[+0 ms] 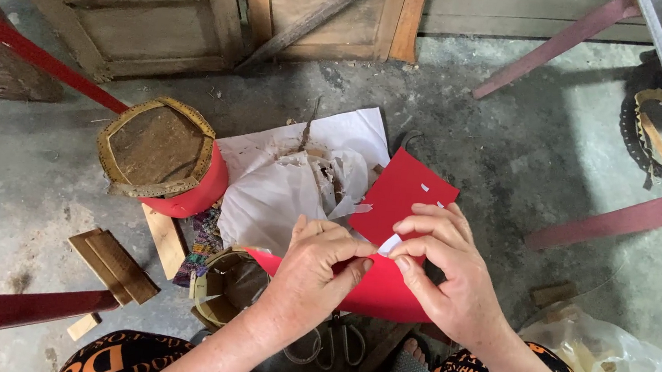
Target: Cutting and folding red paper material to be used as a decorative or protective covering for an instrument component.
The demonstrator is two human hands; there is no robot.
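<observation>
My left hand (315,267) and my right hand (445,270) meet over a red paper sheet (397,195). Both pinch a small white strip (389,244) at the sheet's near edge. A second red piece (377,296) curves below my hands. An open brown box-like frame (225,284) lies under my left wrist.
A red-sided drum-like form with a gold-trimmed brown top (162,155) stands at the left. Crumpled white paper (292,183) lies behind my hands. Wooden slats (112,266), scissors (326,343), a plastic bag (616,366) and red poles (22,307) surround me on the concrete floor.
</observation>
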